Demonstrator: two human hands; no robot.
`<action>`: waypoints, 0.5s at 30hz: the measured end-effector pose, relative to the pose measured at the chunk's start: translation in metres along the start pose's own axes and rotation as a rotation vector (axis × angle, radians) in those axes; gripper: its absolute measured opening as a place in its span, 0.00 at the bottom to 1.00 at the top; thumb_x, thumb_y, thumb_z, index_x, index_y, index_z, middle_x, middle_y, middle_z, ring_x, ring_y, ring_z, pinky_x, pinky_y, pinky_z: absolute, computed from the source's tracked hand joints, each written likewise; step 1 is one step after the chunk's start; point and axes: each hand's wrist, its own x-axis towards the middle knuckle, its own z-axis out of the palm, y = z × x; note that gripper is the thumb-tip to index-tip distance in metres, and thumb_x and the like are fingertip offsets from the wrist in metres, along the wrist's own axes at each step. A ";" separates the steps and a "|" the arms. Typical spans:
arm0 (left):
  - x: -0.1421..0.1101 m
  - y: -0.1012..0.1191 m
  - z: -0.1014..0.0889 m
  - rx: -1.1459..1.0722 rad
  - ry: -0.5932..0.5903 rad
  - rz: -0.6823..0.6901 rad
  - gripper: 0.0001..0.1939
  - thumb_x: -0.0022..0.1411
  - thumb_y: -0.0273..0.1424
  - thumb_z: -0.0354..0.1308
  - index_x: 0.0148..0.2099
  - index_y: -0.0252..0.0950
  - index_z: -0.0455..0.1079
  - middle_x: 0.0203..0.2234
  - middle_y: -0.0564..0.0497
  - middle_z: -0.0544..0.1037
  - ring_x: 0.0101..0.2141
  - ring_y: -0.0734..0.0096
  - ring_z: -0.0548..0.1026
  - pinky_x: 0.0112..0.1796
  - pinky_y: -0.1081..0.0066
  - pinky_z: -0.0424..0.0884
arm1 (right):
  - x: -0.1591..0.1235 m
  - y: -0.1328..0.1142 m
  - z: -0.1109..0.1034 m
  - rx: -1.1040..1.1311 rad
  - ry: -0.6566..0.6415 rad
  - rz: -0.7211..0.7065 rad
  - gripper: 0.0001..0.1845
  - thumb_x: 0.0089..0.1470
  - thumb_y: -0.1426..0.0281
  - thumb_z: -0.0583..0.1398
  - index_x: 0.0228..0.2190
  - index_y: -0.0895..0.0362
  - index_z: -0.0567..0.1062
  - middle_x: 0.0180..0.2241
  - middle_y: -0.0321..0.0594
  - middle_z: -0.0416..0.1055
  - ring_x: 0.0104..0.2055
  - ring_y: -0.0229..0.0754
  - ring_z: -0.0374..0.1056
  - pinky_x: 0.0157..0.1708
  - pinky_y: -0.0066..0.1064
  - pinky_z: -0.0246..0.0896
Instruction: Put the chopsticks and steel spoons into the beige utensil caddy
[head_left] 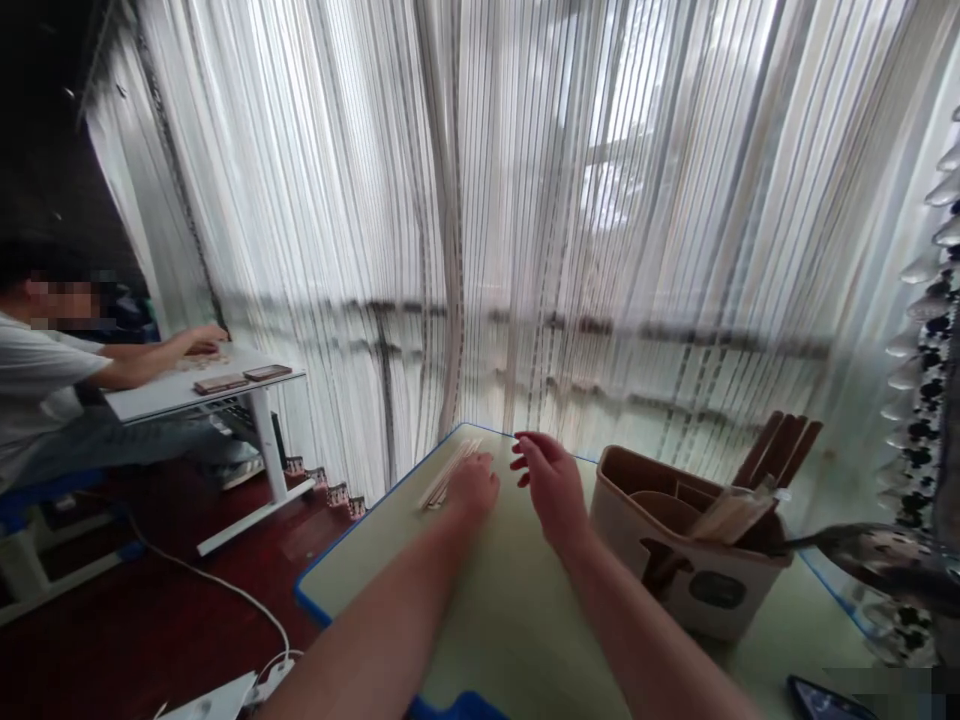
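Several thin pale sticks [448, 474] lie close together, lengthwise, near the far left edge of the pale green table [510, 620]. My left hand [472, 490] is low over the table at their right side and covers part of them. Its fingers are blurred and partly hidden, so I cannot make out whether they grip any stick. To its right, my right hand [555, 490] is raised just above the tabletop, thumb and fingers bent and apart, with nothing visible in it. A gap separates the two hands.
A beige utensil caddy [697, 590] holding brown sticks [780, 450] and a wrapped packet [731, 515] stands right of my right forearm. A metal ladle [877, 550] juts from it. A phone [821, 700] lies lower right. Left, a person [45, 390] sits at a white table [157, 400].
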 end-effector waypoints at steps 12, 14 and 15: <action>0.008 -0.013 0.007 0.108 -0.104 -0.120 0.16 0.61 0.26 0.46 0.46 0.35 0.72 0.41 0.44 0.75 0.45 0.63 0.70 0.47 0.68 0.64 | 0.000 0.098 -0.012 0.085 0.219 0.390 0.19 0.46 0.65 0.56 0.40 0.61 0.72 0.34 0.43 0.71 0.25 0.36 0.67 0.22 0.28 0.65; 0.008 -0.011 0.008 0.136 -0.128 -0.150 0.17 0.62 0.25 0.45 0.47 0.35 0.72 0.41 0.43 0.75 0.44 0.63 0.71 0.45 0.68 0.65 | 0.000 0.098 -0.010 0.055 0.189 0.377 0.23 0.47 0.64 0.56 0.46 0.61 0.69 0.35 0.42 0.71 0.26 0.36 0.66 0.20 0.27 0.63; 0.008 -0.011 0.008 0.149 -0.143 -0.165 0.17 0.62 0.24 0.44 0.46 0.35 0.72 0.40 0.42 0.76 0.44 0.63 0.71 0.44 0.67 0.66 | -0.001 0.098 -0.008 0.039 0.179 0.371 0.26 0.48 0.64 0.56 0.48 0.60 0.67 0.35 0.42 0.70 0.26 0.36 0.66 0.20 0.27 0.63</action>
